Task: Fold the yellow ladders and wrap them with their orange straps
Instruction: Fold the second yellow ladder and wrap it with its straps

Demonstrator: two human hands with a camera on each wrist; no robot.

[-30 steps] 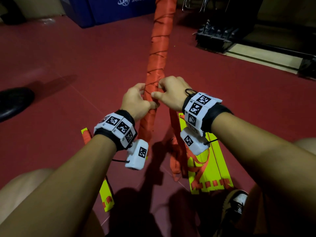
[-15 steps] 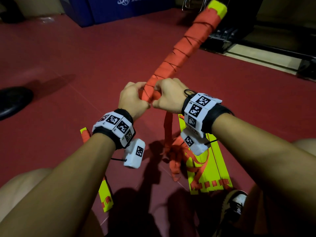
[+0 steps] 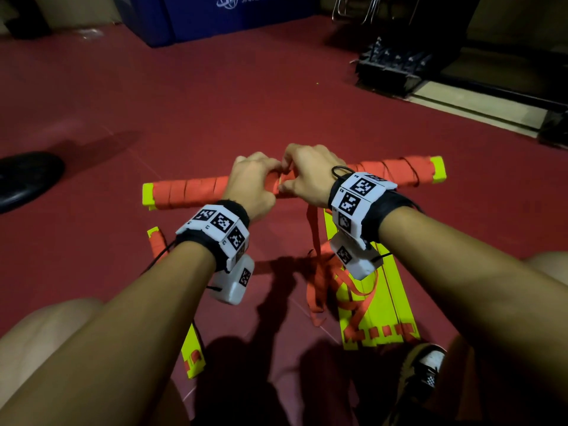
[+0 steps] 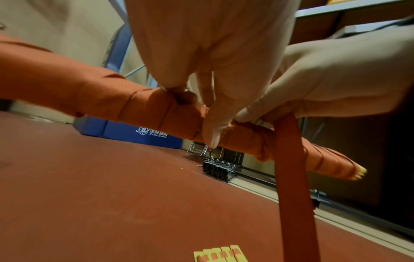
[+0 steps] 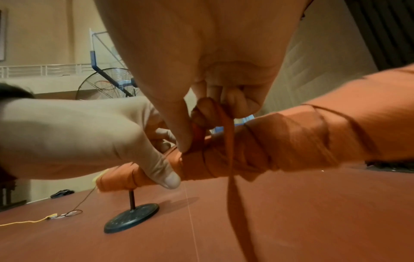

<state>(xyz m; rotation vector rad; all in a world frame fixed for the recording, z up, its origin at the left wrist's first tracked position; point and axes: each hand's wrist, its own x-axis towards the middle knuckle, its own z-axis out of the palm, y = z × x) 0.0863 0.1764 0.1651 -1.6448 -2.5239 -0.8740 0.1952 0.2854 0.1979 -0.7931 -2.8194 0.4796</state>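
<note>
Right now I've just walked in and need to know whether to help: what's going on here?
A person is tying off a folded yellow ladder bundle, already wound in orange strap and held level above the red floor. The left hand grips the bundle's middle while the right hand pinches the strap there, its loose tail hanging down. Another ladder lies flat on the floor with its strap loose, and one more lies under the left arm.

Dark red floor [image 3: 215, 96], blue padded block [image 3: 215, 16] with white logo at far wall, standing fan [image 5: 107, 85], round black base [image 5: 132, 218], dim light
</note>
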